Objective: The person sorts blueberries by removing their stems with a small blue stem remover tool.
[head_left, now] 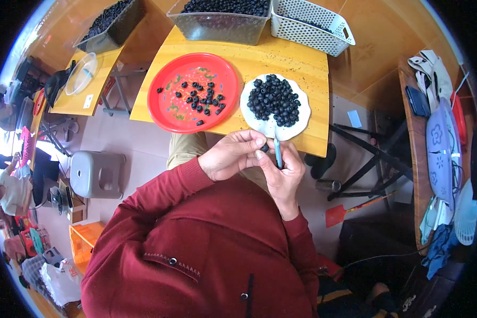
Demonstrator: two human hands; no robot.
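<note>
My left hand (232, 155) is closed in a pinch on a small dark bead-like piece (265, 148). Against it, my right hand (284, 175) is closed round a slim light-blue tool (277, 152), whose exact kind I cannot make out. Both hands meet just off the table's near edge. Beyond them lies a white scalloped plate (244, 108), heaped with dark round pieces (274, 99). To its left, a red round tray (159, 114) with a printed pattern carries several scattered dark pieces (206, 100), some showing a hollow or ring.
A yellow wooden table (312, 69) holds a clear bin (222, 29) of dark pieces and a white perforated basket (307, 34) at the back. Another clear bin (108, 32) stands far left. A grey stool (98, 174) sits left on the floor; black folding legs (373, 151) stand right.
</note>
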